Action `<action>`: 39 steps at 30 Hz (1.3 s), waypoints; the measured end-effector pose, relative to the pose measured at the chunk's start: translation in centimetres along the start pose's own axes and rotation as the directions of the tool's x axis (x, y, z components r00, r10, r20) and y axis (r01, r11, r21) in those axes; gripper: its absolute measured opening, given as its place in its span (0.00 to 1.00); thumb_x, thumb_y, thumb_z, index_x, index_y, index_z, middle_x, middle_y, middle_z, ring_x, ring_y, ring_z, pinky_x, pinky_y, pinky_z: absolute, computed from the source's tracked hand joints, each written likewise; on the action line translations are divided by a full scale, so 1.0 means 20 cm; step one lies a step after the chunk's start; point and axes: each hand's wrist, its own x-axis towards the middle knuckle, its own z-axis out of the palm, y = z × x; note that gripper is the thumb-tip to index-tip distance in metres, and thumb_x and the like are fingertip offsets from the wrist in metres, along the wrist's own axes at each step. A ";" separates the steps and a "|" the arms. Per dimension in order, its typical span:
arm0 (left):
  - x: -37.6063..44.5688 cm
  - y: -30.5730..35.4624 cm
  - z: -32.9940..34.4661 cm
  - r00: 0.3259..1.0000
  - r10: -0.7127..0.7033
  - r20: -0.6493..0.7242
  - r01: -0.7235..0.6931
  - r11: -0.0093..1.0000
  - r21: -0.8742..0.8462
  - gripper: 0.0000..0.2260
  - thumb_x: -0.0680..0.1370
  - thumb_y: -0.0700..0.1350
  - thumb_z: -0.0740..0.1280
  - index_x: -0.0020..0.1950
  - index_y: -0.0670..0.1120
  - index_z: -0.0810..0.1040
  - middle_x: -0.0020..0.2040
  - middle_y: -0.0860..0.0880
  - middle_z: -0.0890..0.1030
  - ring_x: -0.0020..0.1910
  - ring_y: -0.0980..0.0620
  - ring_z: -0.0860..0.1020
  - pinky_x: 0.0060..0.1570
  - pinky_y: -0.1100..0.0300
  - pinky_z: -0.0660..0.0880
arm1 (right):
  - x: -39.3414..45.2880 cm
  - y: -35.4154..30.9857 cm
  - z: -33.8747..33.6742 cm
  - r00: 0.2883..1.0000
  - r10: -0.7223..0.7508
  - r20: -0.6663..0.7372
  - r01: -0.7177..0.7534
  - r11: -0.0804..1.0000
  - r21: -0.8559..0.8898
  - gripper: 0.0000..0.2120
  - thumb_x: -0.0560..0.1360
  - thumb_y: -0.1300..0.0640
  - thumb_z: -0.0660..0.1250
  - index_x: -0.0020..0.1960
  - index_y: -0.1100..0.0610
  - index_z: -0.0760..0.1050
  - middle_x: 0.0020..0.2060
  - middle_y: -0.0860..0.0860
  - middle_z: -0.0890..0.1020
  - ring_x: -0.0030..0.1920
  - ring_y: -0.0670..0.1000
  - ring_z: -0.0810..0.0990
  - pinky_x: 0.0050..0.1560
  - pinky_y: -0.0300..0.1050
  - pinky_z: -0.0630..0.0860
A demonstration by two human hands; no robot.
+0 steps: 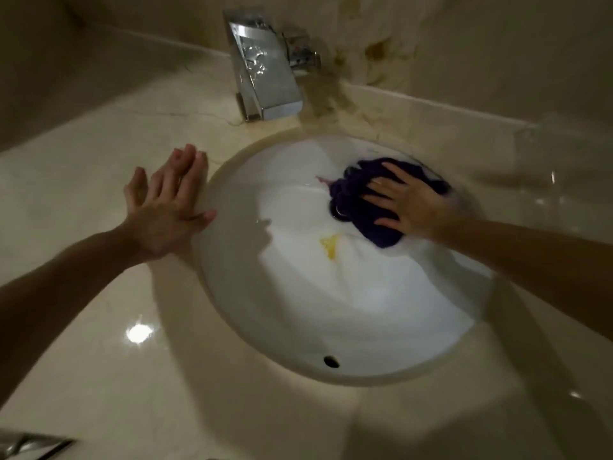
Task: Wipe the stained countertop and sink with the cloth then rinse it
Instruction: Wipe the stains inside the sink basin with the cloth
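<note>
One yellow stain (330, 246) left of the drain (339, 210); right hand (409, 207), flat-palmed on cloth (361, 207), should press and sweep there.

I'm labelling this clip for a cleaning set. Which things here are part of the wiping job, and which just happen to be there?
Part of the job:
cloth, under the right hand
sink, with a yellow stain
countertop, with brown stains
tap, for rinsing

Just there:
left hand, flat on the countertop
metal object at the lower left corner, unclear what
</note>
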 end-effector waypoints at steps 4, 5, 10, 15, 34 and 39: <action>0.00 0.01 -0.01 1.000 -0.008 0.023 0.008 1.000 -0.012 0.43 0.67 0.68 0.46 0.79 0.55 0.39 0.80 0.53 0.39 0.78 0.56 0.37 0.73 0.44 0.36 | -0.36 -0.05 0.04 0.986 0.077 0.150 -0.097 0.987 0.131 0.35 0.78 0.35 0.49 0.71 0.56 0.75 0.65 0.60 0.79 0.67 0.62 0.75 0.76 0.65 0.55; 0.00 0.01 -0.01 1.000 -0.007 0.022 0.007 1.000 -0.020 0.43 0.67 0.68 0.46 0.79 0.55 0.39 0.80 0.53 0.39 0.78 0.56 0.37 0.73 0.45 0.36 | -0.43 -0.11 0.01 0.981 0.095 0.172 -0.122 0.980 0.157 0.40 0.77 0.30 0.42 0.75 0.54 0.70 0.69 0.60 0.77 0.70 0.62 0.73 0.76 0.65 0.55; 0.00 0.02 -0.01 1.000 0.006 -0.006 -0.006 1.000 -0.026 0.40 0.71 0.64 0.51 0.79 0.53 0.40 0.80 0.53 0.39 0.78 0.55 0.38 0.72 0.43 0.38 | -0.64 -0.48 -0.09 0.915 -0.363 0.176 0.276 0.881 0.384 0.23 0.85 0.43 0.41 0.78 0.50 0.52 0.76 0.63 0.65 0.73 0.70 0.68 0.69 0.70 0.68; -0.01 0.03 -0.02 1.000 0.009 -0.002 -0.009 1.000 -0.017 0.37 0.79 0.59 0.58 0.79 0.53 0.38 0.80 0.52 0.37 0.77 0.55 0.36 0.72 0.44 0.36 | -0.39 -0.85 -0.35 0.905 -0.399 -0.148 0.391 0.643 0.659 0.25 0.87 0.51 0.52 0.82 0.53 0.52 0.82 0.53 0.50 0.82 0.53 0.41 0.81 0.54 0.42; -0.01 0.01 0.00 1.000 0.029 0.006 -0.029 1.000 -0.006 0.40 0.72 0.67 0.47 0.78 0.54 0.36 0.79 0.52 0.36 0.75 0.58 0.33 0.73 0.46 0.34 | 0.15 0.11 -0.22 0.988 -0.147 -0.056 0.122 0.940 -0.320 0.34 0.81 0.39 0.58 0.78 0.59 0.61 0.75 0.58 0.68 0.77 0.58 0.62 0.80 0.57 0.46; 0.00 0.01 0.00 1.000 0.018 -0.011 -0.018 1.000 -0.022 0.40 0.72 0.64 0.51 0.79 0.53 0.39 0.80 0.52 0.39 0.77 0.56 0.37 0.72 0.44 0.37 | -0.18 0.17 -0.24 0.996 0.076 0.043 -0.063 0.967 -0.246 0.36 0.76 0.42 0.68 0.73 0.66 0.69 0.67 0.66 0.76 0.71 0.64 0.68 0.78 0.56 0.33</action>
